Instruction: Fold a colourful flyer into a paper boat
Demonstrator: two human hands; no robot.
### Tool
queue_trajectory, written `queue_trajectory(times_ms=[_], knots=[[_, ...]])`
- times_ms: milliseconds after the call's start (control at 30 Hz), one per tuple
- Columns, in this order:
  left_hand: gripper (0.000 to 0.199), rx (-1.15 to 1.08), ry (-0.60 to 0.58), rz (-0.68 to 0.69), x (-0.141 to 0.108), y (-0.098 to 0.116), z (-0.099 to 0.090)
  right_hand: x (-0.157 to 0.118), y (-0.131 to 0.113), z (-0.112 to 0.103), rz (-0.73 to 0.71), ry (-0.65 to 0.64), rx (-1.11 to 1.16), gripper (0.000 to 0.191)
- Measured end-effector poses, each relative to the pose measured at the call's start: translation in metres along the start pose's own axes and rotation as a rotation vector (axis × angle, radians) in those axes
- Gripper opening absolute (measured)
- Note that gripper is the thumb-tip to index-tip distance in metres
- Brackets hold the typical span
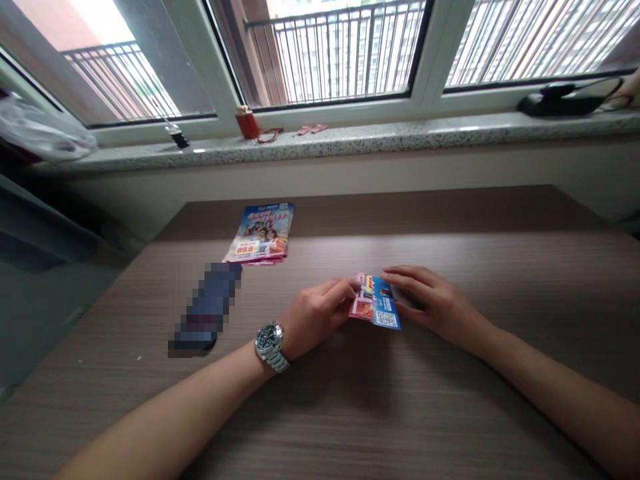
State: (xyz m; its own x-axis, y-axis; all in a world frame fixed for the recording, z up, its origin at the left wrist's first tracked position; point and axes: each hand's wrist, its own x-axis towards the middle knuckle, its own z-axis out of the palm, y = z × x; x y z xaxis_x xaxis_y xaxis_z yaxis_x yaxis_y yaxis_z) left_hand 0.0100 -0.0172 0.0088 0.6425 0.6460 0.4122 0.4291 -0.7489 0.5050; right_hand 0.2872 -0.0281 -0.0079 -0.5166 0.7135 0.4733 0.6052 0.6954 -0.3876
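Observation:
A folded leaflet [383,303], blue with a QR code on one part and pink-red on the other, is between my two hands above the table. My left hand [320,313], with a silver watch on its wrist, pinches the leaflet's pink left edge. At the blue right edge is my right hand [430,300], its fingers slightly apart and touching or very near the paper. A stack of similar leaflets [263,233] lies at the back left of the table. The fingertips of both hands are partly hidden by the leaflet.
A dark phone-like object [207,310], pixelated, lies left of my left hand on the brown table [425,413]. On the stone windowsill [360,140] stand a red container [247,123], a small black-and-white item [177,135] and a black device [560,101]. A plastic bag [43,130] is at far left.

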Motion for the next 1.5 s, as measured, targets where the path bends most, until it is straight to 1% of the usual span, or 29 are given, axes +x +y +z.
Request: queue_trajectory(times_ms=[133,233,367,500,633,733,800,867,1000,1033,1100,1167,1233,1300,1367,1433,1500], knots=[[0.015,-0.244,-0.006,-0.011,0.001,0.003,0.001,-0.002,0.000,0.001,0.004,-0.009,0.021,0.043],[0.014,-0.311,-0.013,-0.029,0.001,0.004,0.001,-0.003,-0.001,-0.001,-0.002,-0.022,0.037,0.030],[0.012,-0.276,0.007,-0.080,0.004,0.003,0.001,-0.002,-0.004,-0.003,0.008,0.007,0.075,0.021],[0.013,-0.276,0.041,-0.102,0.006,0.001,0.001,0.000,-0.008,-0.003,0.062,0.029,0.120,0.016],[0.027,-0.277,0.035,-0.136,0.006,0.001,0.001,0.000,-0.009,-0.002,0.132,0.073,0.105,0.014],[0.034,-0.275,0.098,-0.192,0.007,-0.001,0.002,-0.001,-0.007,-0.002,0.205,0.089,0.137,0.017],[0.038,-0.257,0.144,-0.210,0.008,-0.004,0.002,-0.001,-0.006,-0.002,0.248,0.074,0.173,0.020],[0.041,-0.191,0.171,-0.206,0.009,-0.008,0.001,0.000,-0.006,-0.002,0.290,0.032,0.215,0.025],[0.050,0.029,0.202,-0.134,0.010,-0.012,0.000,0.003,-0.005,-0.003,0.359,-0.034,0.282,0.029],[0.050,0.081,0.194,-0.104,0.010,-0.012,0.000,0.003,-0.005,-0.003,0.368,-0.042,0.286,0.030],[0.047,0.166,0.137,-0.033,0.010,-0.011,0.000,0.004,-0.004,-0.003,0.375,-0.056,0.281,0.030],[0.041,0.221,0.047,0.031,0.009,-0.010,0.001,0.005,-0.003,-0.002,0.364,-0.068,0.266,0.032],[0.040,0.251,-0.050,0.060,0.008,-0.009,0.002,0.005,-0.002,0.000,0.336,-0.073,0.236,0.033],[0.042,0.267,-0.139,0.052,0.006,-0.010,0.004,0.006,-0.001,0.001,0.298,-0.087,0.191,0.033],[0.042,0.277,-0.201,0.026,0.005,-0.011,0.005,0.006,0.000,0.002,0.267,-0.099,0.146,0.032],[0.041,0.285,-0.228,0.001,0.004,-0.011,0.006,0.006,0.000,0.004,0.247,-0.088,0.112,0.032],[0.039,0.297,-0.228,-0.013,0.004,-0.011,0.006,0.005,0.001,0.006,0.232,-0.052,0.079,0.032]])
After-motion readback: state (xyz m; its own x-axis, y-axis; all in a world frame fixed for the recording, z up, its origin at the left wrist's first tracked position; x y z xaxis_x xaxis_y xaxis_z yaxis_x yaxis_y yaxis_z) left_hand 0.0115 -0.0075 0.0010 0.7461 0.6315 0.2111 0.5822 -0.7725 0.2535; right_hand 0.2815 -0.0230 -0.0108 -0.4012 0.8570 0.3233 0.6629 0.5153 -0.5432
